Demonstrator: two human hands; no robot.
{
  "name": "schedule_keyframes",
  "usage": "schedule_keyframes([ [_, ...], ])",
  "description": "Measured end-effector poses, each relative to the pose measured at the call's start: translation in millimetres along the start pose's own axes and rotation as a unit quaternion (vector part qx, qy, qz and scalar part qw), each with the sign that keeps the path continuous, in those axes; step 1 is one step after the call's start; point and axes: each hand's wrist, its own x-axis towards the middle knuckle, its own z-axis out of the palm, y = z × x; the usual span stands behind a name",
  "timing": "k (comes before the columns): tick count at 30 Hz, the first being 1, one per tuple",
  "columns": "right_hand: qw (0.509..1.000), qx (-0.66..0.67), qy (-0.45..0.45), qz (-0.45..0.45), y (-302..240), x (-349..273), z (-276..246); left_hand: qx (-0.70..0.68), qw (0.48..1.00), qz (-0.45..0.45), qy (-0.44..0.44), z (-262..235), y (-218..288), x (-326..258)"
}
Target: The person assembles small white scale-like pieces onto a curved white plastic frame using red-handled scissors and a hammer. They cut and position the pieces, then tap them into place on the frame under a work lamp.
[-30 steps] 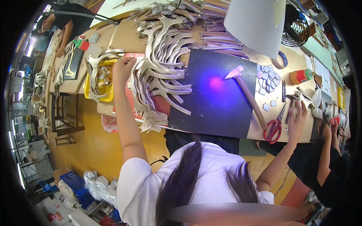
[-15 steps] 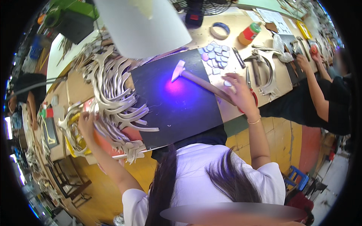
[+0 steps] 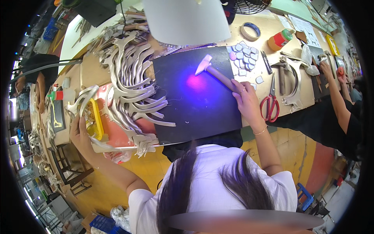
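Observation:
My left hand (image 3: 80,136) is closed on a silvery curved strap piece (image 3: 86,102) at the left edge of the table, over a yellow tray (image 3: 96,119). Just to its right lies a thick heap of similar silver strap pieces (image 3: 130,93). My right hand (image 3: 247,100) has its fingers around the handle end of a hammer (image 3: 220,76). The hammer rests on a black mat (image 3: 194,117), its head near a blue-and-pink light spot. Beyond the right hand are several small pale rounded pieces (image 3: 245,58), with one lying apart.
Red-handled scissors (image 3: 269,107) lie right of my right hand, near a second hammer (image 3: 282,78) and a cutter (image 3: 266,62). Behind stand a tape roll (image 3: 250,31) and a red bottle with a green cap (image 3: 279,40). A white lamp shade (image 3: 187,23) overhangs the mat. Another person's arms (image 3: 338,95) work at right.
My right hand has turned from holding a small pale piece to gripping the hammer handle; a pale piece now lies by the pile. My left hand raises a strap piece. The view has shifted.

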Motion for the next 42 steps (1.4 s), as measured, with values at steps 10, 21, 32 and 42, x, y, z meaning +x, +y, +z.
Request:
schedule_keyframes([
  [10, 0.996, -0.050, 0.056, 0.048, -19, 7, 14, 0.038, 0.838, 0.230, -0.493, 210, 97, -61],
  [21, 0.981, -0.021, 0.135, 0.134, 56, -3, -41, 0.097, 0.827, 0.426, -0.355, 278, 90, -105],
  [32, 0.994, 0.022, 0.074, -0.076, -6, 84, -25, 0.220, 0.828, 0.404, -0.320, 283, 94, -148],
  [42, 0.991, 0.050, -0.044, -0.113, -17, 226, 28, 0.263, 0.840, 0.351, -0.320, 274, 90, -158],
])
